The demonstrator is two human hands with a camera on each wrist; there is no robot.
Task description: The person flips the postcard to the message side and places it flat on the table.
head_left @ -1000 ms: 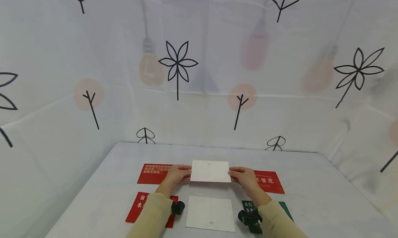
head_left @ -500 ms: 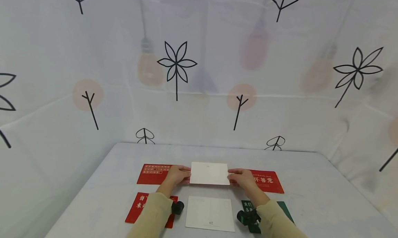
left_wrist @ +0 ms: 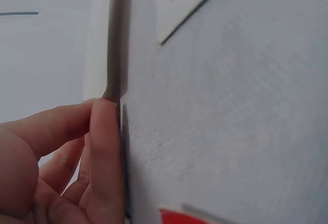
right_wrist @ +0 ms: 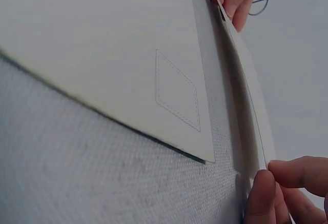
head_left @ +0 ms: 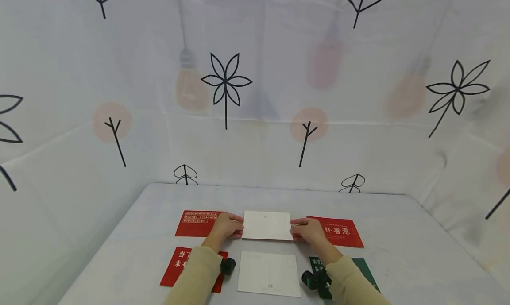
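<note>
A white postcard (head_left: 266,225) spans the gap between both hands at the back middle of the table, close over its surface, with a shadow beneath in both wrist views. My left hand (head_left: 228,225) pinches its left edge between thumb and fingers, also plain in the left wrist view, where the postcard (left_wrist: 98,44) appears edge-on. On the other side my right hand (head_left: 311,231) pinches the right edge; thumb and fingertip meet at its corner in the right wrist view. Nearer to me, a second white postcard (head_left: 269,274) lies flat, with a printed stamp box.
To the left lie two red cards, the far one (head_left: 196,224) with a grid of characters, the near one (head_left: 174,269) partly under my sleeve. At right are a red card (head_left: 342,232) and a green card (head_left: 364,272), half hidden by my arm. A patterned cloth (head_left: 255,154) hangs behind.
Both hands have moved the held postcard slightly toward me and down closer to the table. More of the far-right red card shows now. The other cards have stayed put.
</note>
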